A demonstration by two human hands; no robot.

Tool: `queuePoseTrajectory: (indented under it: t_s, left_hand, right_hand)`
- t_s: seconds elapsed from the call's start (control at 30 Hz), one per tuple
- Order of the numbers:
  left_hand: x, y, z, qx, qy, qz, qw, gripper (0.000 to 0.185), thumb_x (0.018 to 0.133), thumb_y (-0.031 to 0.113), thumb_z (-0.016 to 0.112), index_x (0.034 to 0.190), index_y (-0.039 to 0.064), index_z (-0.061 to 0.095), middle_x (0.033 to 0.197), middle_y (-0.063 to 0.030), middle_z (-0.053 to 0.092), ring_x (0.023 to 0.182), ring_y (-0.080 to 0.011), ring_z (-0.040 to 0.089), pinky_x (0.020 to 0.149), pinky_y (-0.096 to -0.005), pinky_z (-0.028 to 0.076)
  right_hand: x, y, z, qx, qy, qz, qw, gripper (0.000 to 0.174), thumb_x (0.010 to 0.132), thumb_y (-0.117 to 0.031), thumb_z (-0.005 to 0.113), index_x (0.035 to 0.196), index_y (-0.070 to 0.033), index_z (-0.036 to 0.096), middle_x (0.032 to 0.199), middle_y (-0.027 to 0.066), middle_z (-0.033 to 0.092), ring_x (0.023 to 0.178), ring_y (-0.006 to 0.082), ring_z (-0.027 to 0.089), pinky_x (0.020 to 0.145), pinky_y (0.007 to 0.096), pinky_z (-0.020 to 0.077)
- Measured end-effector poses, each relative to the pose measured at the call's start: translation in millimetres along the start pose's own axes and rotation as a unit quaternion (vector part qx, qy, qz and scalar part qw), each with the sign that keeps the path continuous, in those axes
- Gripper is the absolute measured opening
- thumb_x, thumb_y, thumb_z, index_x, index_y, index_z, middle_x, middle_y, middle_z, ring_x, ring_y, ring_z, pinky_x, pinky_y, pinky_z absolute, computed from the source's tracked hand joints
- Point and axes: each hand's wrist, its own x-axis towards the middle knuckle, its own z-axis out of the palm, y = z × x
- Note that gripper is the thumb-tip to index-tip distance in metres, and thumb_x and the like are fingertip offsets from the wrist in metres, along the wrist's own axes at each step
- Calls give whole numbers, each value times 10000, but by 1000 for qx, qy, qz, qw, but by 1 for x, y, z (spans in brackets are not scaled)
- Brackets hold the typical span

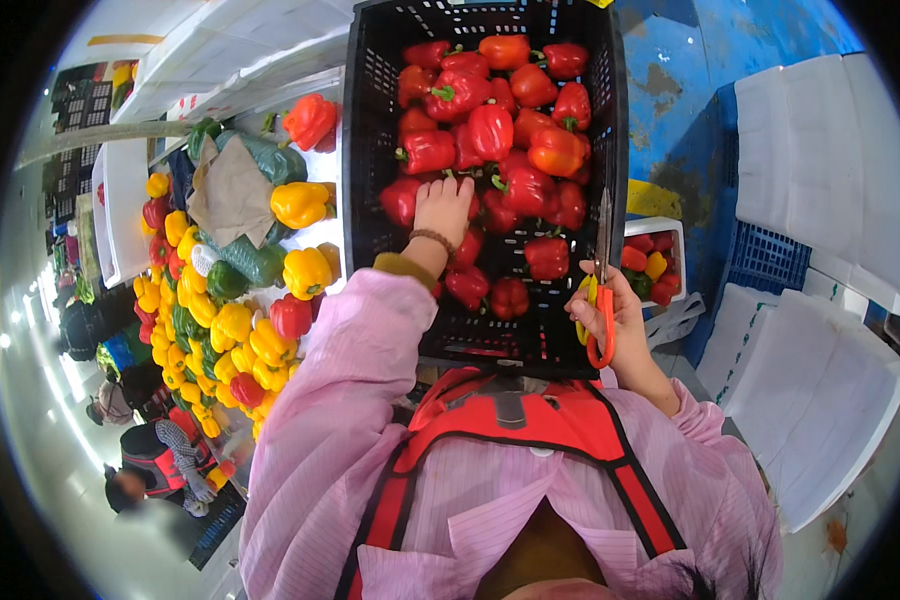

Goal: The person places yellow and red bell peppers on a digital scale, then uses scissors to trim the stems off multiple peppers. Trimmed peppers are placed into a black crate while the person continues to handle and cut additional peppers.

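Note:
Before me stands a black perforated plastic crate [355,142] holding many red bell peppers [490,133]. My left hand [443,206] reaches into its left half, palm down, fingers over a pepper; whether they grip it is hidden. A beaded bracelet [433,240] circles that wrist. At the crate's right wall, my right hand [624,304] holds a pair of scissors [606,319], one handle loop orange and the other yellow. Their blades point away from me along the crate's right rim. Some peppers in the crate have green stems.
Left of the crate, a table bears yellow peppers [232,322], green and red ones, and crumpled brown paper [232,187]. To the right are a white foam box [681,232] of mixed peppers and stacked white foam boxes [814,150]. Another person [165,457] works at lower left.

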Motion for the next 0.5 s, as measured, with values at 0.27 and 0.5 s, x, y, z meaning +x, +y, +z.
queuePoseTrajectory:
  t_s: [0.27,0.5]
  left_hand:
    - [-105,-1,-91,-951,45,19,306,707,895,138,681,1478,41,293,1483,-183,392,1345,-308,441,1091,-444,404]
    - [-144,9,-109,-992,4,113,56,815,915,533,578,1502,71,251,1518,-160,343,1380,-350,382,1097,-518,396]
  right_hand:
    - [12,-9,11,-134,-128,1,983,608,865,-99,730,1393,-51,431,1017,33,586,906,100,572,825,238,470]
    - [6,-22,49,-250,-168,-45,952,567,831,-103,766,1331,-38,507,995,31,587,919,107,564,816,268,491]
